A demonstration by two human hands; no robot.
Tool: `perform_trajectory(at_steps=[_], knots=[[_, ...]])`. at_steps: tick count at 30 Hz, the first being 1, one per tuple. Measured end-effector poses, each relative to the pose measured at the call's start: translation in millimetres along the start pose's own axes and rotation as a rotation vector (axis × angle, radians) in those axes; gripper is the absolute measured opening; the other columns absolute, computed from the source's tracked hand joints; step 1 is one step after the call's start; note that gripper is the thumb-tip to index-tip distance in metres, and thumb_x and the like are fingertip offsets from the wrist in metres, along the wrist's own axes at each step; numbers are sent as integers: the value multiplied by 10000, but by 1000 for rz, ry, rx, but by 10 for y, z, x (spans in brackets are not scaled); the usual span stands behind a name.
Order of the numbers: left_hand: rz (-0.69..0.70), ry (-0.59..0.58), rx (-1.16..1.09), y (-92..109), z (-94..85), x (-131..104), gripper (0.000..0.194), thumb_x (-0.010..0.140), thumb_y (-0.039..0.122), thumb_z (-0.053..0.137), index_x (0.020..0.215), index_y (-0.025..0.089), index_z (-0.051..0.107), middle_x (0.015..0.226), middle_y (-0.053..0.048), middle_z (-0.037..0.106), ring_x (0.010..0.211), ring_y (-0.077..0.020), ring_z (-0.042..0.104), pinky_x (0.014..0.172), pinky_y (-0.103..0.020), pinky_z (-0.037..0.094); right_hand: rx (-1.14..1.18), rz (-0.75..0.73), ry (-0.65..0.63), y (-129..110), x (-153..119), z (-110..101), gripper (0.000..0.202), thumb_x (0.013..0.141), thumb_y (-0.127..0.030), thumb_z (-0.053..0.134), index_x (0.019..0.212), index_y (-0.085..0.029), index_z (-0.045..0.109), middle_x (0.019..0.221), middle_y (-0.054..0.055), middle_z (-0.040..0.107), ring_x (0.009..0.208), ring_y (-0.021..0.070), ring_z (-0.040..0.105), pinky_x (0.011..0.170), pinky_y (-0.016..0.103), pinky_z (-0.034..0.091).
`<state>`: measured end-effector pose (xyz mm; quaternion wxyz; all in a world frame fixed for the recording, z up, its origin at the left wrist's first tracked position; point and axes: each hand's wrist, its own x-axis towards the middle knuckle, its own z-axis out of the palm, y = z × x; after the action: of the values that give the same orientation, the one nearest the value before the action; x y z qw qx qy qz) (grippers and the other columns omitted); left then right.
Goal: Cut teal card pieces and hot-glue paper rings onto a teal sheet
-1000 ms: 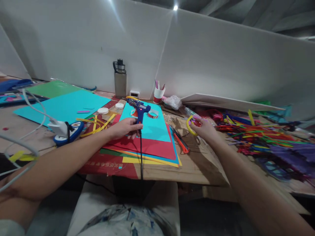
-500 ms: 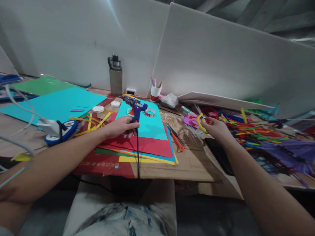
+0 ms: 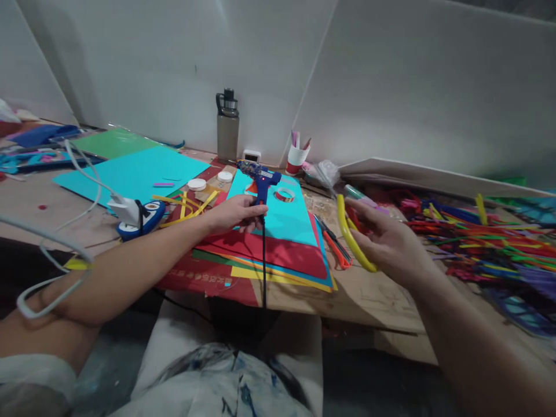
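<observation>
My left hand [image 3: 241, 212] is closed round the lower grip of a blue hot glue gun [image 3: 262, 184], with its red light on and its nozzle pointing left. A black cord hangs from the grip over the table edge. Under it lies a stack of coloured paper, a turquoise sheet [image 3: 292, 225] uppermost over a red one [image 3: 282, 252]. On the turquoise sheet a roll of tape [image 3: 285, 195] rests just right of the gun. My right hand [image 3: 386, 234] holds scissors by their yellow handle [image 3: 350, 237], raised above the table; the blades, pointing away, are blurred.
An orange cutter [image 3: 341, 255] lies right of the paper stack. Behind stand a grey bottle [image 3: 228, 130] and a paper cup [image 3: 297, 156] with pens. Colourful strips [image 3: 473, 243] pile up at right. At left are yellow strips [image 3: 185, 211], a blue power socket [image 3: 145, 223] and looping white cables.
My right hand has lifted the scissors off the clutter at right and brought them nearer to me. The left hand keeps hold of the glue gun; the whole view has swung left.
</observation>
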<state>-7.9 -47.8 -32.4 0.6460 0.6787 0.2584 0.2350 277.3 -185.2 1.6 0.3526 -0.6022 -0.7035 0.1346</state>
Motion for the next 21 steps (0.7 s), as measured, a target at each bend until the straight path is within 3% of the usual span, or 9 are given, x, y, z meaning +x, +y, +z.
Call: perform_trajectory(at_steps=[3,7,10,14,21], knots=[[1,13,3,-5,-18,7,312,847,429,626,869,138,518,644,-27,644,433,-74,549,360,-165,346,-129,-37,-183,45,-174,-115,581,837,-403,592,1384,-241,484,1344,73,568,1164,252,579,962,364,501],[-10,7,5,-11,-23,16,291,856,412,620,869,135,530,646,-28,649,429,-70,545,353,-162,341,-306,-16,-447,145,-394,-321,592,819,-422,611,1367,-223,511,1222,101,626,912,212,642,773,328,553],[-20,12,2,-12,-15,26,262,863,391,612,853,141,532,636,-22,648,421,-74,542,347,-165,344,-287,-4,-558,169,-515,-402,573,817,-426,618,1347,-224,536,1260,108,601,1028,231,621,860,334,536],[-43,18,33,-3,-2,28,259,866,390,606,852,143,531,620,-18,647,398,-71,530,344,-164,327,-274,-31,-565,172,-550,-362,534,825,-428,611,1328,-258,562,1343,87,553,1232,277,526,1022,373,456],[-46,28,66,-13,-21,21,274,872,401,595,867,132,544,641,-31,651,400,-66,530,347,-161,309,-248,-123,-520,407,-446,-239,525,817,-342,622,1334,-280,555,1345,78,561,1275,269,496,1091,457,392]])
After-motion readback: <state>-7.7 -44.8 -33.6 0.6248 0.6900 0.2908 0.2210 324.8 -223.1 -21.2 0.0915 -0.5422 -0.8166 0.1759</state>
